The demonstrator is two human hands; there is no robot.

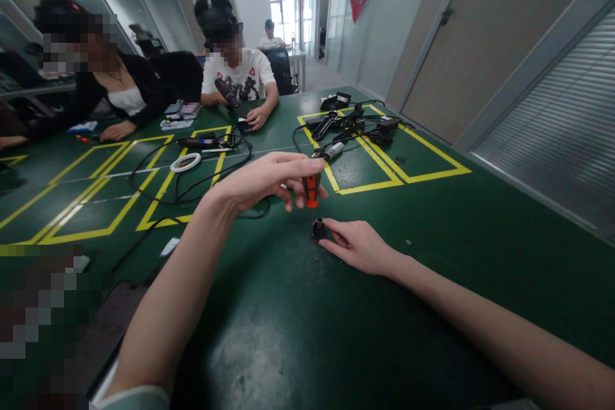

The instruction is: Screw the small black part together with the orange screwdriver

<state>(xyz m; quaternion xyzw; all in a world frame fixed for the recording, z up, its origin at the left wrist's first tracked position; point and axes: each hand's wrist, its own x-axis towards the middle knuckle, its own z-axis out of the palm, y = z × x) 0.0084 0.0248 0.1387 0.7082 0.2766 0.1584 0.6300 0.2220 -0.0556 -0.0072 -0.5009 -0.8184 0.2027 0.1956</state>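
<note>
My left hand (283, 179) is closed around the red and black handle of a screwdriver (312, 192), with the thumb side over its top. The screwdriver stands nearly upright, its thin shaft pointing down at a small round black part (317, 230) on the green table. Whether the tip sits inside the part is too small to tell. From the right, my right hand (355, 242) pinches the edge of that black part between thumb and fingers and steadies it against the table top.
Yellow tape rectangles mark the green table (432, 230). Black cables and tools (355, 122) lie beyond my hands. A white tape ring (185, 162) and a looped cable are at the left. Across the table, a person (240, 77) holds a power drill (227, 93); another person (120, 90) sits further left.
</note>
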